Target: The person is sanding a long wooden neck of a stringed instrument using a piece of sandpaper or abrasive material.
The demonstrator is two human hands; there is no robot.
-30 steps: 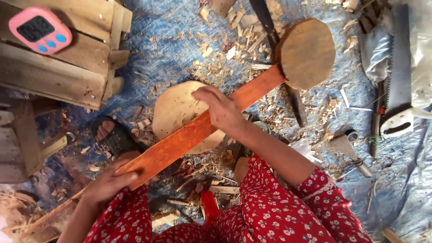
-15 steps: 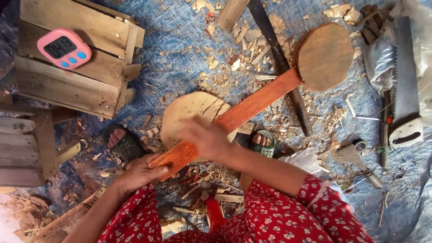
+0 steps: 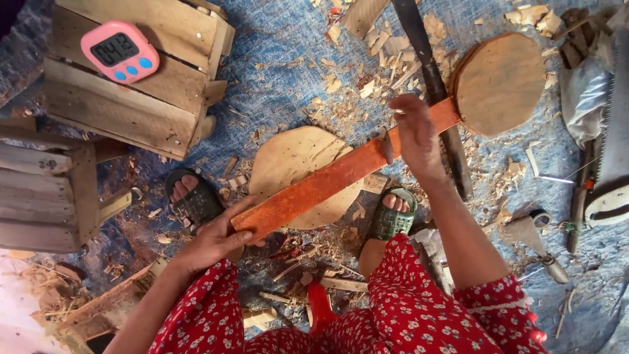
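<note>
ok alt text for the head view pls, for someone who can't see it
Seen from above, a person in red floral sleeves holds a long wooden paddle with a round head: left hand at its near end, right hand on the handle. Wood shavings litter the blue mat.

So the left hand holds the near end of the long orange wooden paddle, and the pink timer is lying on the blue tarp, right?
Not quite. The left hand does hold the near end of the orange wooden paddle, but the pink timer sits on top of the wooden crate, not on the blue tarp. The head view shows it.

Woodworking workshop, wood shavings (image 3: 367, 78) on floor, handsaw (image 3: 612, 151), wooden crate (image 3: 131, 98)
</note>
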